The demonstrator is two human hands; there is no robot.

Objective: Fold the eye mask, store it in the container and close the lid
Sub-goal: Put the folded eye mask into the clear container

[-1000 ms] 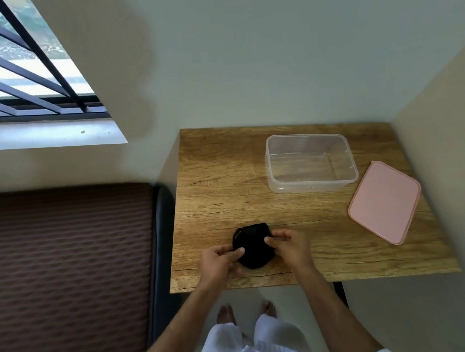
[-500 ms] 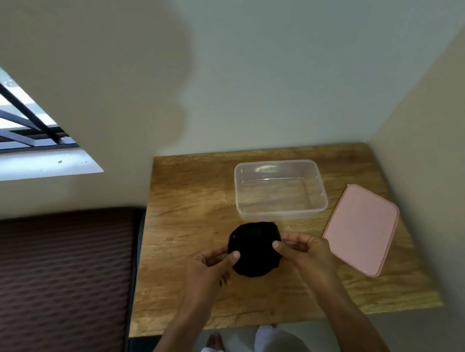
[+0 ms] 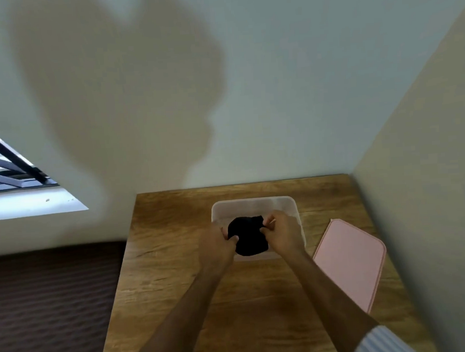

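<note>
The folded black eye mask (image 3: 248,236) is held over the open clear plastic container (image 3: 255,203) at the back of the wooden table (image 3: 166,275). My left hand (image 3: 216,244) pinches its left edge and my right hand (image 3: 282,234) pinches its right edge. Whether the mask touches the container's floor cannot be told. The pink lid (image 3: 349,261) lies flat on the table to the right of the container, apart from it.
Walls close the table in behind and on the right. A dark ribbed surface (image 3: 43,309) lies to the left, below table level, and a barred window (image 3: 5,173) is at the upper left.
Both hands have carried the folded mask from the table's front away from me and over the container. The view has tilted up and moved closer to the table.
</note>
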